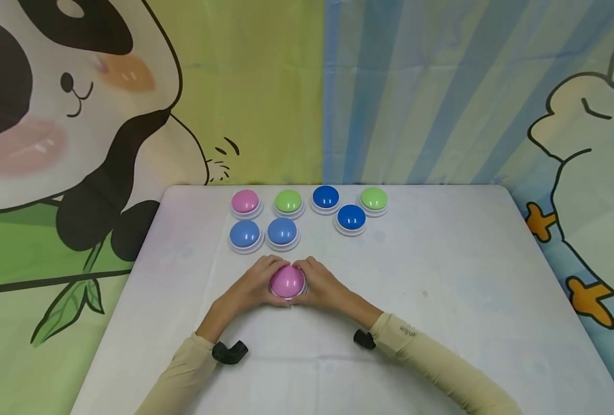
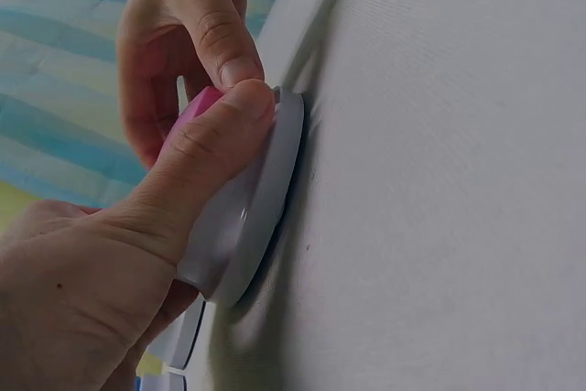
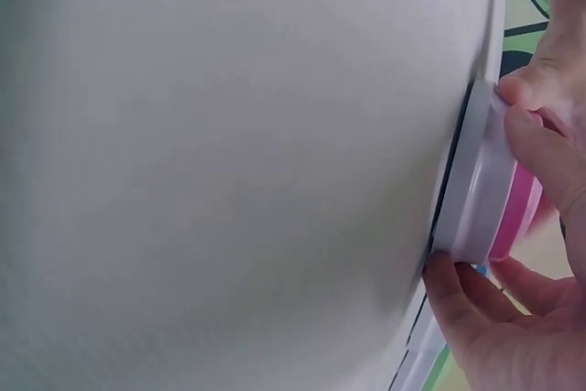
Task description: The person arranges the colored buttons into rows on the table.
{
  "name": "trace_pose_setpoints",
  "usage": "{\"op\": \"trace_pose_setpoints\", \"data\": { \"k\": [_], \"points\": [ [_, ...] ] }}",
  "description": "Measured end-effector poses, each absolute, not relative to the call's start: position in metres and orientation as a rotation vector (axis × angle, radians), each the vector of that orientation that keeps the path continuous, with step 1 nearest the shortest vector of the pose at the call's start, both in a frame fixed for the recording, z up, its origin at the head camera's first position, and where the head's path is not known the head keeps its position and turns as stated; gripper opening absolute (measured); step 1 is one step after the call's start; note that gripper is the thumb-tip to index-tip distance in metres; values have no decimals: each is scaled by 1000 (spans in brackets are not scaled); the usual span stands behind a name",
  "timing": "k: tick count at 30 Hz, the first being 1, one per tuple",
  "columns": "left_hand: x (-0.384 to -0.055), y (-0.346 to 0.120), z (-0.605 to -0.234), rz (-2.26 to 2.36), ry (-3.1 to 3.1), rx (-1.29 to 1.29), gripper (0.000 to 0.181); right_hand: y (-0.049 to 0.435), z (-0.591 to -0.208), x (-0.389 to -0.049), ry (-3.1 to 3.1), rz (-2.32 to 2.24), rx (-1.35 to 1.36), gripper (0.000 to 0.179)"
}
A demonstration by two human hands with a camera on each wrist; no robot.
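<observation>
A pink dome push button [image 1: 287,282] with a round white base is between the two hands near the middle of the table. My left hand [image 1: 257,283] grips its left side, thumb at the near edge and fingers curving round the far side. On the opposite side my right hand [image 1: 326,287] grips it the same way. Both thumbs nearly meet at the near rim, as the left wrist view shows with the white base [image 2: 265,199] close to the tabletop. Whether the base touches the cloth, I cannot tell. In the right wrist view, fingertips [image 3: 442,272] lie against the base's lower edge.
Beyond the hands stand a pink button [image 1: 245,202], two green buttons [image 1: 288,202] [image 1: 374,199], two dark blue buttons [image 1: 326,197] [image 1: 351,217] and two light blue buttons [image 1: 245,234] [image 1: 282,231]. A white cloth covers the table [image 1: 467,288]. Cartoon-printed curtains [image 1: 265,86] hang behind it.
</observation>
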State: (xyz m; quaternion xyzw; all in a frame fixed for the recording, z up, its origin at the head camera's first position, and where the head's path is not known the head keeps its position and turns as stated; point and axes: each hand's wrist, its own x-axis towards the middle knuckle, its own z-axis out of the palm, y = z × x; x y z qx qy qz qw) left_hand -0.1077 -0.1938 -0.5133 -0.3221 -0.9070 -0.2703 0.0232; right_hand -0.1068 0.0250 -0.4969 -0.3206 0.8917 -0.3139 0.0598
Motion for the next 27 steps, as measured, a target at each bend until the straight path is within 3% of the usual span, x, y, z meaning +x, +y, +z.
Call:
{"op": "trace_pose_setpoints", "data": {
  "k": [27],
  "points": [
    [-104,-195,-525,-961,-2834,-923,84,26,-499,-111,2638,-951,-934,71]
  ]
}}
